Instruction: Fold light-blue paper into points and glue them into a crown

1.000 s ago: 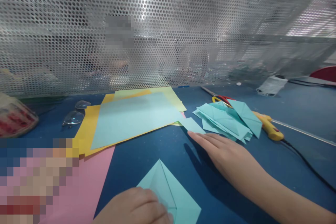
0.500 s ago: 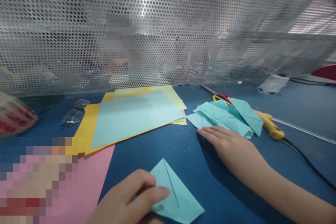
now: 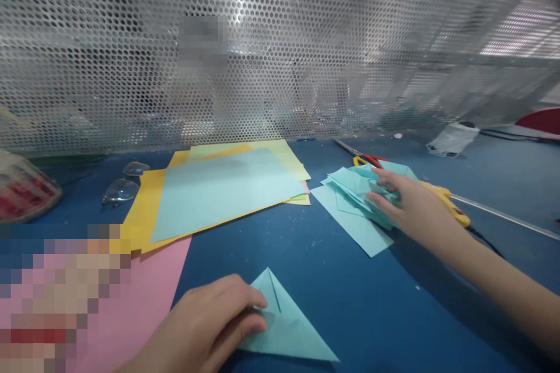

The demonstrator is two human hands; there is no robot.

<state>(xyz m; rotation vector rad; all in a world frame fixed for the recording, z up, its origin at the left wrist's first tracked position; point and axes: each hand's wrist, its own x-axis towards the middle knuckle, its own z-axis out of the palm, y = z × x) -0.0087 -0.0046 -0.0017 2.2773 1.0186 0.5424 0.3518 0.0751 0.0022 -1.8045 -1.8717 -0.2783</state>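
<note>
A light blue folded paper (image 3: 289, 332) with a pointed top and a slit-like crease lies on the table in front of me. My left hand (image 3: 219, 315) has its left side between thumb and curled fingers, which cover that edge. To the right, my right hand (image 3: 406, 201) reaches over a pile of folded light blue papers (image 3: 350, 186). Its thumb and fingers are apart, with the fingertips at the top of the pile; whether they touch it is hard to tell. Beneath the pile, a flat light blue strip of paper (image 3: 371, 239) sticks out towards me.
Large sheets, a blue one (image 3: 227, 192) on top, lie at the centre-left beside glasses (image 3: 120, 191). A pink sheet (image 3: 149, 280) is nearer. Scissors (image 3: 363, 157) and a yellow glue gun (image 3: 455, 210) with a cord sit behind the pile. A perforated metal panel (image 3: 280, 70) borders the back.
My right hand has risen from the near edge of the pile onto its top, uncovering the flat paper strip. The folded paper under my left hand has turned slightly, its lower edge now straighter.
</note>
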